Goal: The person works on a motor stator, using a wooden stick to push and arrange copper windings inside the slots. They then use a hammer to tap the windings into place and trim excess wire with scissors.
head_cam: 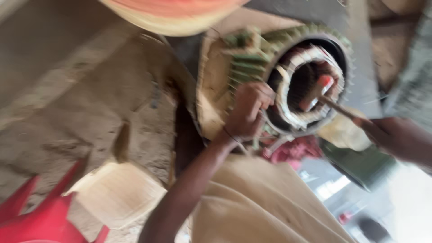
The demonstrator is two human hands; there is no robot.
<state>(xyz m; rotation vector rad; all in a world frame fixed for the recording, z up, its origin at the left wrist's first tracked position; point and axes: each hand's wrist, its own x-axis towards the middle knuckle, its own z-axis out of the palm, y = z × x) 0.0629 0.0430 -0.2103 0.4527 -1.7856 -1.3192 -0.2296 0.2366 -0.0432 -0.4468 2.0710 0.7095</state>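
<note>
The left hand (247, 112) is curled shut on the rim of the motor stator (288, 76), fingers hooked over the edge on the left side of the round bore. The right hand (396, 135) is closed around the handle of a hammer (335, 105), further out on the right, well clear of the housing. The reddish hammer head is seen right inside the bore, up against the pale winding ring (310, 90) on its right side; whether it's actually touching can't be told, everything's pretty blurred.

So the stator is sat between the two hands: gripped directly by the left one, reached only via the hammer from the right one. Its green ribbed housing is tipped on its side with the opening faced toward the camera, and it's leaned on a beige block (216, 81).

Just below the stator a pink-red rag (294, 150) is bunched up, and a dark green casing (360, 164) is lying under the right hand. A beige trouser leg (261, 202) fills the bottom middle. Further left, a flat cardboard piece (119, 193) is lying on the dusty floor (81, 112), with a red plastic stool (40, 216) in the bottom left corner.
</note>
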